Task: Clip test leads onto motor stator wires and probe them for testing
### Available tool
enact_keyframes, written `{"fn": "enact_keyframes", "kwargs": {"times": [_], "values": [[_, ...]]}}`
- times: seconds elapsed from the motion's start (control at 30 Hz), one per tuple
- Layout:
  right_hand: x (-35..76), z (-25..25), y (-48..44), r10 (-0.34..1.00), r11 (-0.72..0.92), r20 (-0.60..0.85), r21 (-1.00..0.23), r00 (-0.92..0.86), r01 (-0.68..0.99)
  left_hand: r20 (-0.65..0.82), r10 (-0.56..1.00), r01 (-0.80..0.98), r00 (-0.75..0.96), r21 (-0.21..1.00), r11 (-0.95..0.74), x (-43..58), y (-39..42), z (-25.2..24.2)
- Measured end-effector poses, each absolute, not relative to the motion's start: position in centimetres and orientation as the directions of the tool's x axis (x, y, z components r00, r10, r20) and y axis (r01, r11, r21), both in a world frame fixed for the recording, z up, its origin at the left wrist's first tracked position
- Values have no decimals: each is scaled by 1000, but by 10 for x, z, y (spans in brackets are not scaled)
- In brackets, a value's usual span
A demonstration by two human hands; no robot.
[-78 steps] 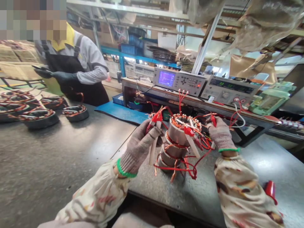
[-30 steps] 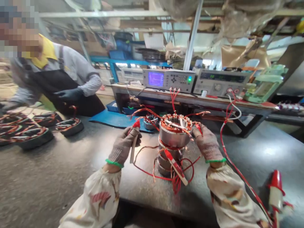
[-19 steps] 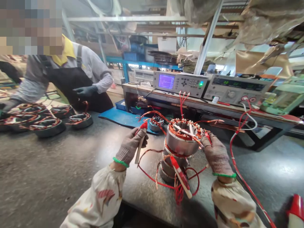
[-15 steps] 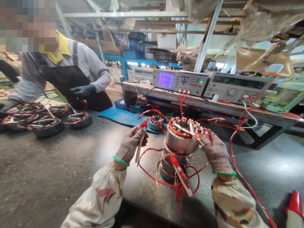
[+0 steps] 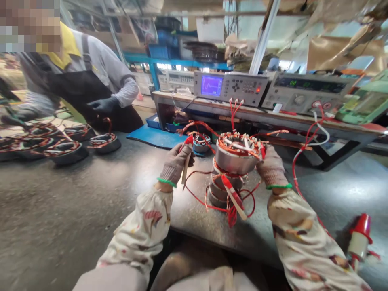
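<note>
A stack of wound electric motor stators [image 5: 227, 178] stands on the dark workbench [image 5: 91, 194], with orange and red copper windings on the top stator [image 5: 238, 153]. My left hand [image 5: 176, 163], in a grey knit glove, pinches a red-tipped test clip [image 5: 186, 159] with a cream handle, a little apart from the stack. My right hand [image 5: 272, 166] grips a red clip [image 5: 262, 151] at the top stator's edge. Another red-and-white test clip [image 5: 234, 203] hangs against the stack's front, amid looped red leads [image 5: 232, 214].
Two test instruments [image 5: 230, 87] stand on a shelf behind the stack. A small stator [image 5: 201, 143] sits on a blue mat [image 5: 151, 137]. Several wound stators [image 5: 68, 153] lie at left, beside a person in a black apron [image 5: 87, 93]. A red-capped clip [image 5: 360, 234] lies at right.
The view has tilted down, so the stack sits higher in the frame. Both hands stay beside the stack with their clips. The instrument's indicator light has gone from green to red.
</note>
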State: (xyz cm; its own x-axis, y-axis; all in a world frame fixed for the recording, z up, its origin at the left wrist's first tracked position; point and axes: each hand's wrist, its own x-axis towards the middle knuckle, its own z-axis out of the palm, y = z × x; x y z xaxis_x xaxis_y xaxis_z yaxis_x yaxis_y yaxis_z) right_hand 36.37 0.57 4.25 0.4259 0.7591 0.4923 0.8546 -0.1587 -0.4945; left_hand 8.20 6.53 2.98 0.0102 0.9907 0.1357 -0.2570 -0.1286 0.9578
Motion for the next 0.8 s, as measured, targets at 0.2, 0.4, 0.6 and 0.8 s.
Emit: {"fn": "enact_keyframes", "kwargs": {"times": [0.2, 0.4, 0.6, 0.8], "values": [[314, 20, -91, 828, 86, 448, -696, 337, 713, 161, 986, -111, -34, 980, -164, 60, 28, 0], [259, 3, -103, 849, 185, 469, -695, 244, 695, -72, 997, -64, 4, 995, 72, 43, -21, -61], [274, 22, -94, 999, -36, -35, -998, -38, -44, 11, 988, -293, -152, 955, -56, 72, -35, -67], [315, 5, -132, 972, -231, -233, -959, 4, 166, -110, 985, -476, -133, 879, 34, 82, -19, -67]]}}
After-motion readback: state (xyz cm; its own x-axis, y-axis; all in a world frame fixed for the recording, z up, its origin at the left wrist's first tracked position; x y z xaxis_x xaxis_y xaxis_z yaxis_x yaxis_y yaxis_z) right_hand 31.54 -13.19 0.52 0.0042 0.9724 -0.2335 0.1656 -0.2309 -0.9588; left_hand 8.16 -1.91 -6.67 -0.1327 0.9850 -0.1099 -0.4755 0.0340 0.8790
